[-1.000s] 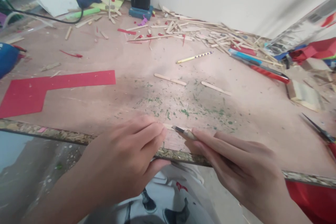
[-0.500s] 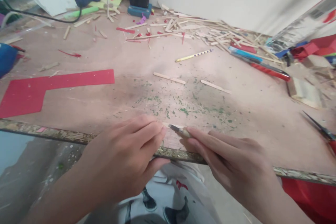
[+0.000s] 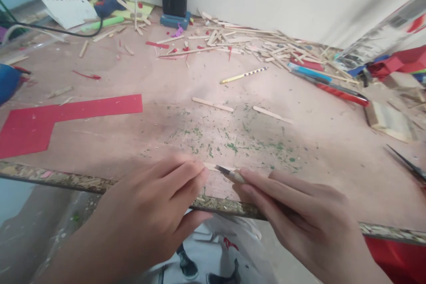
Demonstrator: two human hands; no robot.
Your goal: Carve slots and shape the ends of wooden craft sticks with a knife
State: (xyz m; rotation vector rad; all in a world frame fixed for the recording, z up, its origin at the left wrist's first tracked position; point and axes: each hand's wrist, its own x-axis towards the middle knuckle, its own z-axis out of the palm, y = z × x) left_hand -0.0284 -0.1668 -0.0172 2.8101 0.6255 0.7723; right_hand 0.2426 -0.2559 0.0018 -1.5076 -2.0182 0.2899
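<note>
At the table's front edge, my left hand (image 3: 159, 204) pins a thin wooden craft stick (image 3: 210, 167) flat under its closed fingertips. Most of that stick is hidden by my fingers. My right hand (image 3: 299, 208) grips a craft knife (image 3: 235, 175) with a light handle, its blade pointing left and resting at the stick, just right of my left fingertips. Whether the blade has cut into the wood I cannot tell. Two more craft sticks, a left one (image 3: 213, 104) and a right one (image 3: 273, 115), lie beyond my hands, past scattered green scraps (image 3: 232, 147).
A red sheet (image 3: 29, 128) lies at left. A patterned pencil (image 3: 243, 75) and a heap of wooden sticks (image 3: 266, 44) are farther back. On the right are pens (image 3: 342, 93), a wood block (image 3: 389, 120) and a dark pointed blade (image 3: 404, 159).
The view has tipped slightly, so the table sits lower in the picture. The knife has shifted a little right from my left fingertips, and more of the stick shows between them.
</note>
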